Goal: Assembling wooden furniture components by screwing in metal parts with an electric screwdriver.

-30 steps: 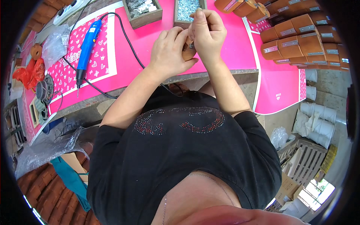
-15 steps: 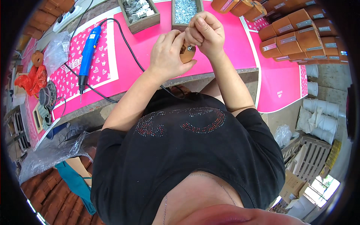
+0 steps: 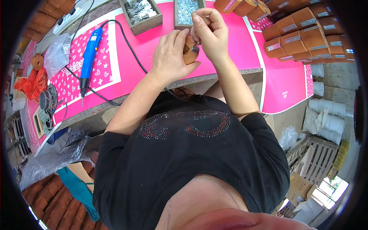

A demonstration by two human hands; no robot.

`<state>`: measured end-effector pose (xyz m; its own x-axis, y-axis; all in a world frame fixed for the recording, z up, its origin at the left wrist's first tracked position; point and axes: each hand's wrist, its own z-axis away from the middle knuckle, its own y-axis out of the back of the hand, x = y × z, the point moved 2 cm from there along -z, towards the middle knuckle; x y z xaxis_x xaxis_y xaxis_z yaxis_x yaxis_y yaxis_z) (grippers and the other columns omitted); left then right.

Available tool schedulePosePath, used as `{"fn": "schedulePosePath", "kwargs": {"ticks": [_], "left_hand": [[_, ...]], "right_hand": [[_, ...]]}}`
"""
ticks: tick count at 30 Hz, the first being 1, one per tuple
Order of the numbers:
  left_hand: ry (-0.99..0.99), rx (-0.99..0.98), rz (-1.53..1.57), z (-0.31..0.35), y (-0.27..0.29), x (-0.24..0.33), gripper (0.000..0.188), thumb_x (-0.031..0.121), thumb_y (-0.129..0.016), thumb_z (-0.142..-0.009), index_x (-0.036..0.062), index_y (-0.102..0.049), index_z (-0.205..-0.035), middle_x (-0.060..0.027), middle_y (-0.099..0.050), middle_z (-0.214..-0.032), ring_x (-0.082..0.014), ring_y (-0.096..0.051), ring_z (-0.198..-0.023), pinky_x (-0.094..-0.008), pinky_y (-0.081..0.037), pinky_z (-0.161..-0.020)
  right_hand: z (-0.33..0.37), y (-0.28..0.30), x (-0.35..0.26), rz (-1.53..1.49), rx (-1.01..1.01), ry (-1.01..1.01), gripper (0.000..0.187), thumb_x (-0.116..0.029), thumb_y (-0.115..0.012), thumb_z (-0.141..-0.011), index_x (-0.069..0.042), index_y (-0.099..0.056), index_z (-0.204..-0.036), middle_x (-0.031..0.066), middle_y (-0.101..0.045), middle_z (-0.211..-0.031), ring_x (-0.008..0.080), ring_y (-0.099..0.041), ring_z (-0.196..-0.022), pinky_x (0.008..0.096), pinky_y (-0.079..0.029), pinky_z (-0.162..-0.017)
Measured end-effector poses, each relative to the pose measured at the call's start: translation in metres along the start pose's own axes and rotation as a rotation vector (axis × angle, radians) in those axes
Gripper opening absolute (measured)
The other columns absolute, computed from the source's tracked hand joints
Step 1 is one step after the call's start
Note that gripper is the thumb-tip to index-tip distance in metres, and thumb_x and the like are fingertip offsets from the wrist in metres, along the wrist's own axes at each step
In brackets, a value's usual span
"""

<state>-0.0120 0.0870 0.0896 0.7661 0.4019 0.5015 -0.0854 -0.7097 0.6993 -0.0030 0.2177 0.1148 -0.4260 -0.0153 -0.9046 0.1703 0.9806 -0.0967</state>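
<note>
The left hand (image 3: 168, 51) grips a smooth, rounded brown block (image 3: 190, 58) bearing grey metal (image 3: 195, 49); beside it the right hand (image 3: 211, 36), less tightly curled than before, has an unclear grasp.

Light is bright and soft — lower-right opening (image 3: 332, 190) glaring, edges bending.

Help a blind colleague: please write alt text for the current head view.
A person's left hand holds a small brown piece over a pink-covered table; the right hand is beside a metal part at its edge. Beyond are two open trays of small metal parts; a blue corded tool is at left, stacked brown pieces with metal plates at right.
</note>
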Motion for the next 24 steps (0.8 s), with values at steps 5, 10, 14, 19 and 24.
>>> {"fn": "schedulePosePath", "kwargs": {"ticks": [5,10,14,19,24], "left_hand": [[-0.006,-0.024,0.016,0.000,-0.001,-0.003,0.079,0.031,-0.078,-0.055,0.0028,-0.043,-0.120,-0.0148,-0.049,-0.110,-0.0323,-0.048,-0.097,-0.0404,-0.042,-0.085],[-0.009,-0.015,0.010,0.001,-0.001,-0.004,0.078,0.030,-0.078,-0.055,0.0024,-0.044,-0.120,-0.0145,-0.048,-0.111,-0.0317,-0.048,-0.097,-0.0394,-0.042,-0.085],[-0.012,0.016,0.016,0.001,-0.003,-0.003,0.079,0.029,-0.078,-0.055,0.0020,-0.044,-0.120,-0.0145,-0.048,-0.110,-0.0315,-0.048,-0.096,-0.0391,-0.043,-0.084],[-0.017,0.013,0.039,-0.001,-0.004,-0.006,0.079,0.029,-0.078,-0.054,0.0020,-0.044,-0.120,-0.0144,-0.048,-0.109,-0.0315,-0.049,-0.094,-0.0391,-0.043,-0.082],[-0.044,0.057,0.046,-0.001,-0.004,-0.007,0.076,0.029,-0.079,-0.053,0.0008,-0.046,-0.117,-0.0147,-0.049,-0.107,-0.0313,-0.049,-0.092,-0.0386,-0.044,-0.080]], "right_hand": [[-0.001,-0.005,-0.002,-0.112,-0.080,-0.017,0.020,-0.018,-0.045,-0.094,0.000,-0.052,-0.096,-0.0013,-0.042,-0.055,0.0063,-0.041,-0.048,0.0211,-0.035,-0.046],[0.000,-0.013,-0.028,0.330,-0.010,-0.048,0.022,-0.022,-0.044,-0.095,-0.002,-0.051,-0.101,0.0000,-0.047,-0.064,0.0065,-0.045,-0.051,0.0197,-0.039,-0.050],[0.004,-0.005,-0.033,0.447,0.047,-0.150,0.018,-0.019,-0.048,-0.093,-0.003,-0.050,-0.102,0.0010,-0.051,-0.069,0.0066,-0.049,-0.053,0.0198,-0.043,-0.052],[0.009,-0.014,-0.007,0.278,0.290,0.007,0.015,-0.014,-0.054,-0.090,-0.002,-0.049,-0.097,0.0013,-0.052,-0.066,0.0063,-0.049,-0.052,0.0201,-0.042,-0.047],[0.002,-0.007,0.006,-0.113,0.039,0.049,0.010,-0.009,-0.046,-0.092,0.000,-0.048,-0.091,0.0002,-0.041,-0.056,0.0071,-0.036,-0.045,0.0210,-0.030,-0.041]]}}
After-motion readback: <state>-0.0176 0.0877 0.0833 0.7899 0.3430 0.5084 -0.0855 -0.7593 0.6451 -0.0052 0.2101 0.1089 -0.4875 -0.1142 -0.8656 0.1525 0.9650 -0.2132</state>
